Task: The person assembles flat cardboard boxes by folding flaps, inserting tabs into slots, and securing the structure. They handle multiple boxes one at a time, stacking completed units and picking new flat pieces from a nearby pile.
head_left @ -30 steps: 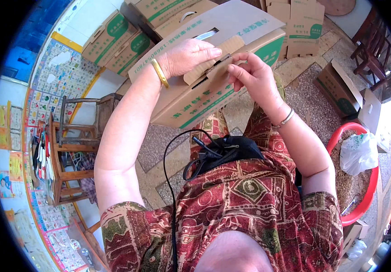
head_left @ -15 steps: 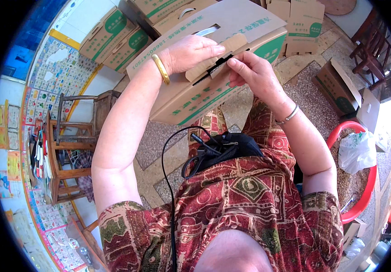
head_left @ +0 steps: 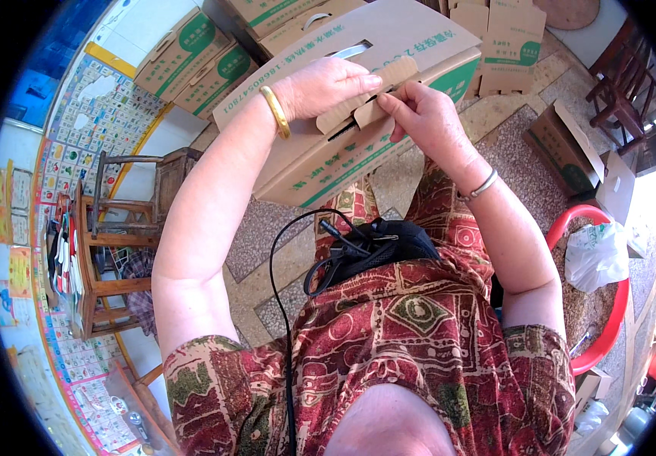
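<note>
"Doing what with the right hand (head_left: 428,121)?"
"Pinches a small cardboard tab (head_left: 368,113) at the near edge of the carton (head_left: 343,169)."
"With the left hand (head_left: 322,88)?"
"Rests across the lid (head_left: 411,32); cannot tell whether gripping."
"Where to find the carton?"
"Before the patterned trousers (head_left: 449,209), near other cartons (head_left: 499,47)."

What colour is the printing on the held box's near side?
Green, on the brown box; seen best in the head view.

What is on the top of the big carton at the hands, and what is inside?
On top of the carton are a pale handle and the left hand, lying partly over a cardboard flap. The contents are covered by its panels and cannot be seen.
</note>
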### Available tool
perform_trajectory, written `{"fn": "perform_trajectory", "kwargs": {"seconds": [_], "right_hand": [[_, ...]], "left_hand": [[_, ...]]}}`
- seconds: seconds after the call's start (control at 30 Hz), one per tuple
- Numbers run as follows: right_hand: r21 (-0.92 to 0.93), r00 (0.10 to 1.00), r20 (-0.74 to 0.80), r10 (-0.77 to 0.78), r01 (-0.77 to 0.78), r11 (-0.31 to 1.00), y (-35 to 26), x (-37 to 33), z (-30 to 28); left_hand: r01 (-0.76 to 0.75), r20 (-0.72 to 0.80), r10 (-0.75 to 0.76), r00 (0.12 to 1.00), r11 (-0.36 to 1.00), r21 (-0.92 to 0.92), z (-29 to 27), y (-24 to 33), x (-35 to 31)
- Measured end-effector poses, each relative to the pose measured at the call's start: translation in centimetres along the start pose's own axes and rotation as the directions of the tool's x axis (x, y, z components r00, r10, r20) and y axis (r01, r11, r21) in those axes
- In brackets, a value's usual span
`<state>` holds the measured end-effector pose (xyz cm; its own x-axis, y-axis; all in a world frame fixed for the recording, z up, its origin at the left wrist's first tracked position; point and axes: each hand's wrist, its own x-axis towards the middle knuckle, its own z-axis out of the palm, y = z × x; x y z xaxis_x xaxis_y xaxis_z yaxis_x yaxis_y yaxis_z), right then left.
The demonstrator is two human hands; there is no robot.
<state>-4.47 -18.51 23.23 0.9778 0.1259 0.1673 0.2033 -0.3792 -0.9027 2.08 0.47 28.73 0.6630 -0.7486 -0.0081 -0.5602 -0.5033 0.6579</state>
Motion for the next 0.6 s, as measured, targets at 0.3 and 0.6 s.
{"fn": "perform_trajectory", "kwargs": {"seconds": [0.3, 0.6], "right_hand": [[0.073, 0.995, -0.079, -0.054, 0.06, 0.996, 1.7, -0.1, 1.0], [0.157, 0.992, -0.113, -0.058, 0.075, 0.985, 2.1, -0.5, 1.5]], "left_hand": [[0.051, 0.044, -0.051, 0.998, 0.999, 0.02, -0.2, 0.5, -0.1], [0.061, 0.068, -0.061, 0.996, 0.998, 0.001, -0.5, 0.5, -0.1]]}}
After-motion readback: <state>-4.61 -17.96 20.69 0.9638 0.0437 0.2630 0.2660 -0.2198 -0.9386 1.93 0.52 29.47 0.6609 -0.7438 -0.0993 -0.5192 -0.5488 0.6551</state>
